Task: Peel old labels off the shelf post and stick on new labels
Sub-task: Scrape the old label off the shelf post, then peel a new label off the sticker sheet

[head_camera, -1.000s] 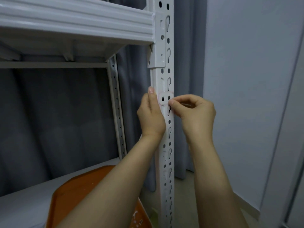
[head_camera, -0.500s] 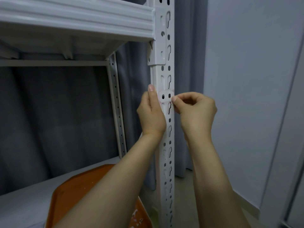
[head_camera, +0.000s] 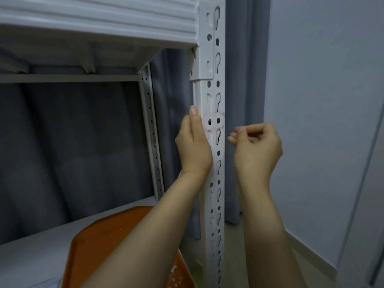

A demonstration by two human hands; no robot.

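Observation:
The white perforated shelf post [head_camera: 212, 204] runs top to bottom through the middle of the view. A pale label [head_camera: 214, 122] with a faint pink outline is stuck on its front face, over two holes. My left hand [head_camera: 194, 146] lies flat against the post's left edge, with its straight fingers beside the label and the thumb pointing up. My right hand [head_camera: 256, 150] hovers just right of the post and does not touch it. Its fingers are curled and its fingertips pinched together. I see nothing between them.
A white shelf beam [head_camera: 97, 19] joins the post at the top. An orange tray [head_camera: 116, 246] lies on the lower shelf [head_camera: 31, 260] under my left forearm. Grey curtains [head_camera: 72, 152] hang behind, and a pale wall [head_camera: 324, 100] stands to the right.
My right hand, which was pinching at the label's right edge on the post, has pulled away to the right. My left hand stays against the post.

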